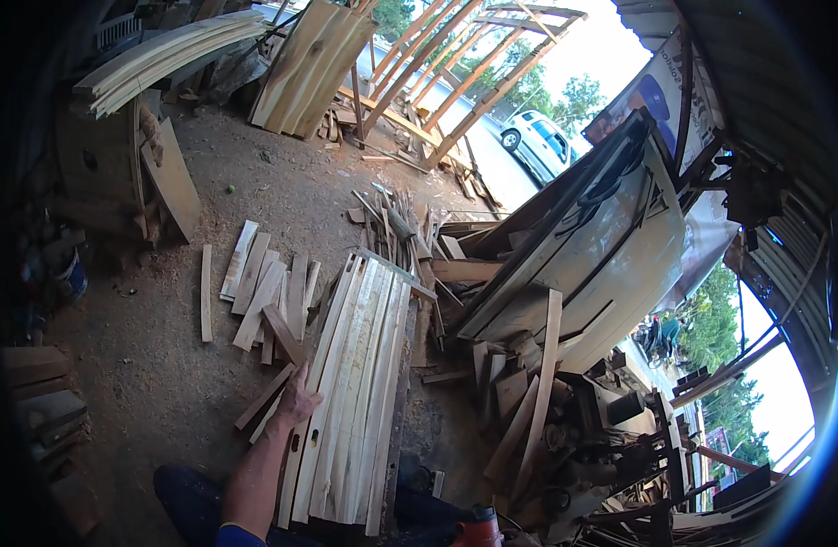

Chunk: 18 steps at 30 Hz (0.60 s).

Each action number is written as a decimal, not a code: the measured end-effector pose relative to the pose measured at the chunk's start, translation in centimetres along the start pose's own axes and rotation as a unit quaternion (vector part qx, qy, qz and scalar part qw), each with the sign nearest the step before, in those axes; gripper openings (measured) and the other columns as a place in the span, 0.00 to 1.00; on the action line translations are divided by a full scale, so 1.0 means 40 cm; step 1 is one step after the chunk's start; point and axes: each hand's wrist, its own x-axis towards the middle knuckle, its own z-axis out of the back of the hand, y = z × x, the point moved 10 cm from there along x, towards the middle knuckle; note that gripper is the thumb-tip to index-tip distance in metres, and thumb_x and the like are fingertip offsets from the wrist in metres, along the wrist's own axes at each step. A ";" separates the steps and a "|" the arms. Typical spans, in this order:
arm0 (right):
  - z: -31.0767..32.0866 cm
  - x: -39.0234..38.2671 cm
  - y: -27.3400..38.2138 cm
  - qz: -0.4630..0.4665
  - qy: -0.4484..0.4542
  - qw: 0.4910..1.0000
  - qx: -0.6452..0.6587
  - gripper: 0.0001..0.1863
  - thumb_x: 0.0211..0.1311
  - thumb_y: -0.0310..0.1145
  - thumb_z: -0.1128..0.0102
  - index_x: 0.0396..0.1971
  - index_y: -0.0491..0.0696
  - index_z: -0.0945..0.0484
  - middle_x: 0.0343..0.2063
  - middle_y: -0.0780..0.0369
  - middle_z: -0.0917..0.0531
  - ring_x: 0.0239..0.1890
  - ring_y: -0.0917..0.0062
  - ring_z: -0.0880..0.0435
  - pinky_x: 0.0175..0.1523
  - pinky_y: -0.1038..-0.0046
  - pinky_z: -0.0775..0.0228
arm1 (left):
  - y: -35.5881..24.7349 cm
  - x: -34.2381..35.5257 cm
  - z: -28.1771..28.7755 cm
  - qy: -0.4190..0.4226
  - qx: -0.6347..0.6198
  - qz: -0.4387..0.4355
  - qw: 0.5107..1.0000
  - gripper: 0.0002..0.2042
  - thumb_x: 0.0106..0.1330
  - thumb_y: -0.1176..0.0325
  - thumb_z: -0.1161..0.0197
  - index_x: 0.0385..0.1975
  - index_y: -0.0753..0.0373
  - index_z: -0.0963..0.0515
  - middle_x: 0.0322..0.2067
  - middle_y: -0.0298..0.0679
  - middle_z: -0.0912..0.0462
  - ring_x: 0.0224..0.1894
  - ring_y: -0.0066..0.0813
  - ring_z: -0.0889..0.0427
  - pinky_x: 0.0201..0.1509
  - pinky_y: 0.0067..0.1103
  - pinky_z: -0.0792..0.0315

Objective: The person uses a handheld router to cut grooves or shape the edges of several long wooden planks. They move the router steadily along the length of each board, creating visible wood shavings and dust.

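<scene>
My left hand (296, 403) is beside the left edge of a bench-high stack of pale wooden strips (351, 392). Its fingers close round the lower end of a short brown wood piece (284, 334), which slants up and away to the left. Oblong slots are cut in the leftmost strip. At the lower edge, right of the strips, a red and dark power tool (478, 527) is partly in view. What seems a sliver of my right hand (517, 540) shows beside it, its fingers hidden.
Loose short boards (255, 283) lie on the dirt floor to the left. Offcuts (392, 219) are heaped beyond the strips. A large panel (592, 246) leans at the right, above cluttered machinery (574, 456). Curved planks (168, 59) and a wide board (311, 68) stand farther back.
</scene>
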 end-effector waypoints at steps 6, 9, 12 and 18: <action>-0.002 -0.007 -0.021 -0.006 0.021 0.999 0.041 0.25 0.51 0.27 0.41 0.52 0.48 0.31 0.25 0.69 0.28 0.22 0.81 0.28 0.23 0.73 0.30 | -0.021 -0.017 -0.002 0.019 -0.042 0.011 0.999 0.42 0.56 0.67 0.33 0.69 0.69 0.47 0.68 0.56 0.42 0.71 0.50 0.45 0.74 0.32 0.49; 0.015 0.028 -0.062 0.011 0.018 1.000 0.023 0.25 0.51 0.27 0.40 0.53 0.48 0.31 0.26 0.69 0.28 0.22 0.81 0.28 0.23 0.73 0.30 | -0.010 -0.030 -0.022 0.024 -0.074 0.027 0.997 0.43 0.57 0.66 0.32 0.70 0.68 0.50 0.69 0.55 0.44 0.72 0.49 0.46 0.74 0.32 0.49; 0.029 0.055 -0.094 0.008 0.024 0.999 0.033 0.28 0.51 0.27 0.39 0.55 0.50 0.33 0.26 0.69 0.28 0.23 0.82 0.28 0.24 0.70 0.30 | 0.011 -0.027 -0.042 0.033 -0.082 0.024 0.996 0.44 0.58 0.64 0.33 0.71 0.67 0.53 0.69 0.55 0.45 0.72 0.49 0.47 0.74 0.31 0.50; -0.051 0.078 -0.009 0.020 0.021 0.999 0.034 0.28 0.51 0.28 0.38 0.55 0.50 0.33 0.28 0.68 0.26 0.26 0.81 0.27 0.26 0.69 0.29 | -0.005 -0.045 -0.088 0.052 -0.027 0.012 0.998 0.44 0.61 0.63 0.36 0.70 0.71 0.57 0.69 0.60 0.47 0.72 0.52 0.47 0.75 0.31 0.50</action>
